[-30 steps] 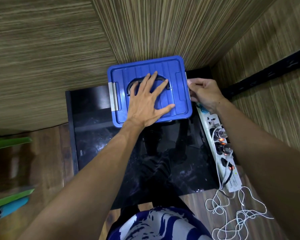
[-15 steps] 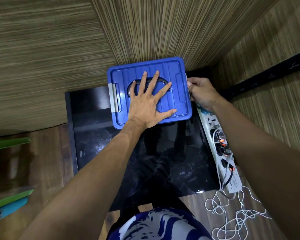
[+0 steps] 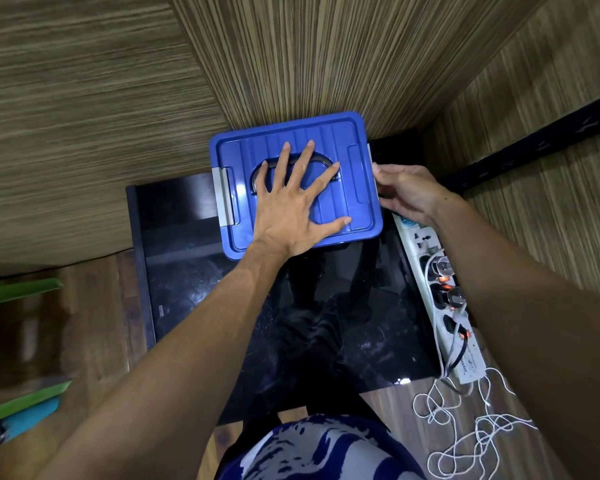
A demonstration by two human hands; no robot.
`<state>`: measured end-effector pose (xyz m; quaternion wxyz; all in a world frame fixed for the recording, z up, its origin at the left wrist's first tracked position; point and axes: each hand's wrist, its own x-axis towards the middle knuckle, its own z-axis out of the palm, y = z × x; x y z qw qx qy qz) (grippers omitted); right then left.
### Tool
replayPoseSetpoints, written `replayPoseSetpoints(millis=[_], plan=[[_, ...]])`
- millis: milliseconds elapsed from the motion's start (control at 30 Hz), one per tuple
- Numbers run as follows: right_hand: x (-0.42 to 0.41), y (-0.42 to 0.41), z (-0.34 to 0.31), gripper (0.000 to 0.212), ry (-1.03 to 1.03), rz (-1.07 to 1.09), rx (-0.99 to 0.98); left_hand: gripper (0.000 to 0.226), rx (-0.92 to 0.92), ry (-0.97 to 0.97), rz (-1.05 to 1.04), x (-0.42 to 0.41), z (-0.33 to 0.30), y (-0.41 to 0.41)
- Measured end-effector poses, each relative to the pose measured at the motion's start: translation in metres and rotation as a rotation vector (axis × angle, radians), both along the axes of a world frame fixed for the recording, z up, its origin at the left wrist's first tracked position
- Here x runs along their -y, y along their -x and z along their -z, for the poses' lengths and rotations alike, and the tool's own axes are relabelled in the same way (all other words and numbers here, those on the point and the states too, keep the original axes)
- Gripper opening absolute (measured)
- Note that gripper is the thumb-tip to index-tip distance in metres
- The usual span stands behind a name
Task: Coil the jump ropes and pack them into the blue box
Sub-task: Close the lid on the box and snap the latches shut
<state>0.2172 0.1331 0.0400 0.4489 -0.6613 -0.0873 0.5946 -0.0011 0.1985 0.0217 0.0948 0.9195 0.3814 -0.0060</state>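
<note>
The blue box (image 3: 357, 161) stands at the far end of a black glossy table (image 3: 187, 271), its lid on, a dark handle lying flat on the lid. My left hand (image 3: 291, 206) presses flat on the lid with fingers spread over the handle. At the box's right side, my right hand (image 3: 407, 190) curls its fingers around the right latch, which the hand hides. A grey latch (image 3: 225, 195) on the left side lies closed against the box. No jump rope is visible.
A white power strip (image 3: 444, 299) with plugs and lit switches runs along the table's right edge. Tangled white cords (image 3: 471, 434) lie on the wooden floor at lower right. Wood-panel walls close in behind. Green and blue items (image 3: 18, 410) sit at the left edge.
My left hand has slid slightly toward me on the lid and spread wider. My right hand stays at the right latch, shifted a little.
</note>
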Motion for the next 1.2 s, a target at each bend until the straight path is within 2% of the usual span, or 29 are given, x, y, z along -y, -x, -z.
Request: replayPoseSetpoints(millis=[100,200,333,467,600,800,900,1067,1200], plan=[[-0.007,0.001,0.0,0.017,0.005,-0.056,0.087,0.092,0.016,0.019,0.002,0.0,-0.002,0.0],[-0.013,0.001,-0.005,0.018,0.028,-0.132,0.221,0.094,0.032,0.035,-0.007,0.001,-0.004,0.0],[-0.016,-0.001,-0.013,0.01,0.045,-0.23,0.366,0.108,0.132,0.044,0.036,0.004,-0.008,0.006],[-0.013,-0.006,-0.02,0.012,0.039,-0.225,0.278,0.115,0.229,0.037,0.178,0.007,-0.009,0.012],[-0.008,-0.005,-0.017,0.037,0.016,-0.163,0.216,0.102,0.284,0.046,0.157,0.01,-0.011,0.012],[-0.011,-0.008,-0.012,0.015,0.017,-0.193,0.229,0.085,0.342,0.026,0.189,0.012,-0.009,0.013],[-0.011,-0.011,-0.01,0.016,0.006,-0.184,0.184,0.082,0.341,0.057,0.178,0.012,-0.011,0.012],[-0.007,-0.007,-0.005,0.043,-0.029,-0.14,0.223,0.076,0.385,0.069,0.166,0.013,-0.012,0.012],[-0.009,-0.002,-0.006,0.034,-0.052,-0.052,0.185,0.074,0.387,0.063,0.161,0.014,-0.013,0.012]])
